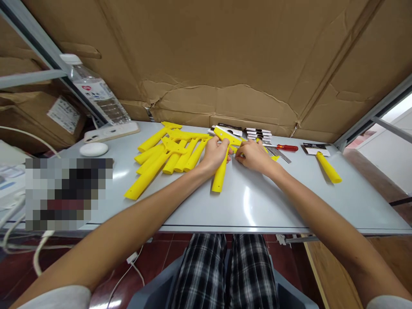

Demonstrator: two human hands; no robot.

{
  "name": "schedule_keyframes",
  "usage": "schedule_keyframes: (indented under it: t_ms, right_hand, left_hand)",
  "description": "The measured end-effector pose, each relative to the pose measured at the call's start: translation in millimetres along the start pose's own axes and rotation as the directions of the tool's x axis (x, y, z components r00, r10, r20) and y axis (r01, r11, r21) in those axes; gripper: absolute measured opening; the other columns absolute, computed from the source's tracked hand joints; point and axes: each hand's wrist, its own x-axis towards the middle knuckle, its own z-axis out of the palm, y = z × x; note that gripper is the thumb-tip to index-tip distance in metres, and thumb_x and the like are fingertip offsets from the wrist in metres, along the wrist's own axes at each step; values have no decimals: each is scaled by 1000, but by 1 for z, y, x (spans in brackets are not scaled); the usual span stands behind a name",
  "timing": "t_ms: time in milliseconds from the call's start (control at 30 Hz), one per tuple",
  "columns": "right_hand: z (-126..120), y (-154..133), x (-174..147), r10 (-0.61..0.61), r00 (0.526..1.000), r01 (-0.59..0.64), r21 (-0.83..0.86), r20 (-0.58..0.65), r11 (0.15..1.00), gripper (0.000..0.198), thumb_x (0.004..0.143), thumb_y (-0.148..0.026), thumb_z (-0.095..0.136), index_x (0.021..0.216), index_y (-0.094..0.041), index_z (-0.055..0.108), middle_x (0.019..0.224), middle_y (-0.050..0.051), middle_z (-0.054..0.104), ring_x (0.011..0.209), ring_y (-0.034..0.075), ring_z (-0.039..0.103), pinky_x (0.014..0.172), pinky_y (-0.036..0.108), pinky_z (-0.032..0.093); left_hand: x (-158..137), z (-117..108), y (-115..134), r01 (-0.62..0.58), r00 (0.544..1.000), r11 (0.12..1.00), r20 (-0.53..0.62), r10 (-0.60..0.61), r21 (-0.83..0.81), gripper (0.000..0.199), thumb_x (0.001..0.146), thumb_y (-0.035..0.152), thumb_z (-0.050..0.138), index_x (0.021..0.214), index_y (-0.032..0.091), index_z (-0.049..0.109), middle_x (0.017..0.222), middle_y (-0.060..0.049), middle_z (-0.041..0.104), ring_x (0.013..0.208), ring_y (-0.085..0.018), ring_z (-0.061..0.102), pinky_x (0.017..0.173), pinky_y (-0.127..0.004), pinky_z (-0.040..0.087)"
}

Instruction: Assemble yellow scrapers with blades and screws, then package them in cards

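Note:
My left hand is closed around a yellow plastic scraper handle, whose wide head points away from me and whose grip end points toward me. My right hand is beside that head with its fingers pinched together; what they hold is hidden. A pile of similar yellow handles lies to the left. Just right of my right hand are flat metal blades and a screwdriver with a red handle. Some yellow pieces are partly covered by my right hand.
Stacked packaged cards sit behind my hands. Far right lies a yellow scraper with a packaged head. At left are a water bottle, a power strip and a white round object. Cardboard walls the back.

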Motion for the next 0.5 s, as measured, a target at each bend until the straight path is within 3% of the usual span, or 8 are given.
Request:
schedule_keyframes:
  t_ms: [400,500]
  right_hand:
    - [8,12,-21,-58,998,60,41,-40,997,23,98,-24,57,98,-20,80,108,11,74,110,29,61,91,38,31]
    - [9,17,-22,-39,998,43,74,-56,996,20,97,-26,61,101,-19,79,111,11,74,110,28,61,91,38,32]
  left_hand:
    - [5,0,-6,-66,998,997,9,66,32,6,88,20,58,88,22,52,58,5,59,40,-10,51,41,-20,38]
    - [4,-1,-6,-74,996,994,56,70,81,9,90,22,61,88,22,52,56,5,56,39,-10,49,41,-21,38]
